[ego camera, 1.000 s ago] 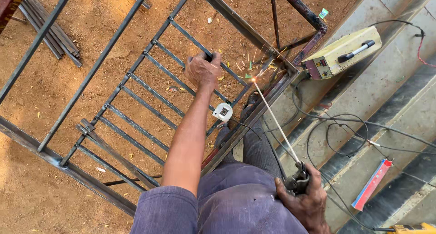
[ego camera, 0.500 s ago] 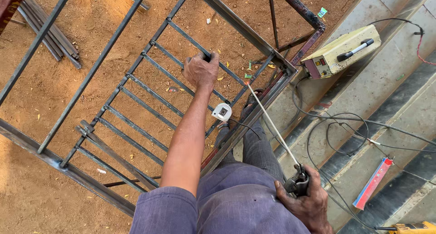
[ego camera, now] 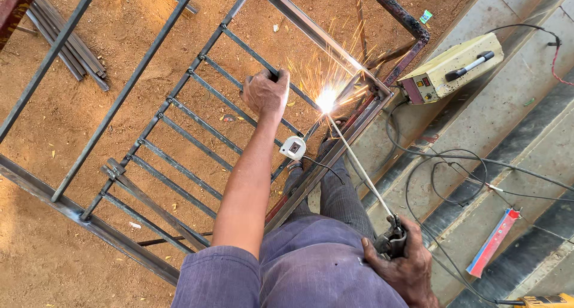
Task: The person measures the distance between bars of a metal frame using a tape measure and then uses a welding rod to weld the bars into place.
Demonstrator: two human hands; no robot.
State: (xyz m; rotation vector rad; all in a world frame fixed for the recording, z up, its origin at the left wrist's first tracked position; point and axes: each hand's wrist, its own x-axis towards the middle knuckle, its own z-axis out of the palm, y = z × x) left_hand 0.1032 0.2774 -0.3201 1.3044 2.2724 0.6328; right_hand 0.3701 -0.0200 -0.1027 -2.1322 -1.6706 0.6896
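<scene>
A grey metal grille frame (ego camera: pixel 179 134) with several parallel bars lies on the sandy ground. My left hand (ego camera: pixel 266 94) grips one of its bars near the frame's far end. My right hand (ego camera: pixel 402 266) holds a welding electrode holder (ego camera: pixel 391 239) at lower right. Its long thin rod (ego camera: pixel 357 162) reaches up to the frame, where the tip burns with a bright arc and sparks (ego camera: pixel 327 98). A small white tape measure (ego camera: pixel 293 148) sits on the frame by my left forearm.
A cream welding machine (ego camera: pixel 448 69) with a black handle stands on the concrete steps at right, black cables (ego camera: pixel 442 176) looping from it. A red and blue flat tool (ego camera: pixel 493 242) lies on a lower step. Loose steel bars (ego camera: pixel 60 45) lie at upper left.
Half a second ago the rod tip gave no light; now it is struck on the frame joint with a bright arc and flying sparks. Both hands keep their places.
</scene>
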